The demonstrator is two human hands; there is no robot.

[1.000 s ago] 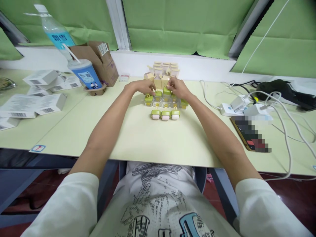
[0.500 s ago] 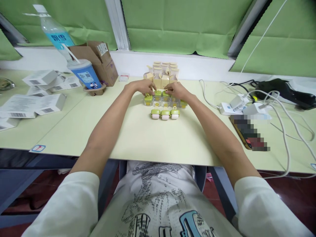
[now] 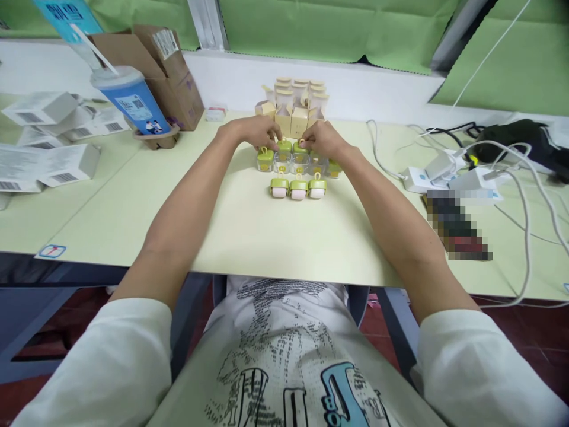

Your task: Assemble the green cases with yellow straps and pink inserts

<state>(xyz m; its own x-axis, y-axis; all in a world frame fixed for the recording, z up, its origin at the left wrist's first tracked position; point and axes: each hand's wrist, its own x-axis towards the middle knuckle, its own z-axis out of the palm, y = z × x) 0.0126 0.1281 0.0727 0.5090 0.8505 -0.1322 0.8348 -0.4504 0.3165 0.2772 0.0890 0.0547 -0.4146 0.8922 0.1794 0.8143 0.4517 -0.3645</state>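
Note:
My left hand [image 3: 263, 131] reaches to the back row of small clear boxes with green lids. Its bent fingertips are at a green lid [image 3: 284, 145] with a loop handle. Opposite it, my right hand [image 3: 323, 140] has its fingers pinched at another green lid [image 3: 300, 146]; the exact grip is partly hidden. Below the left hand stands a lidded clear box [image 3: 265, 161]. Clear boxes [image 3: 300, 163] without visible lids stand in the row before my hands, yellow marks on them. Nearer me, three green holders with pale pink blocks [image 3: 299, 191] form a short row.
Behind my hands stand several opened cream cartons [image 3: 291, 121]. On the left are white boxes [image 3: 66, 163], a blue cup [image 3: 136, 104] and a cardboard box [image 3: 189, 98]. A power strip [image 3: 415, 179], white cables and a phone [image 3: 457, 228] lie on the right.
My view has tilted down, so the table and its things sit higher in the picture. Both hands stay at the back row, with only slight finger movement.

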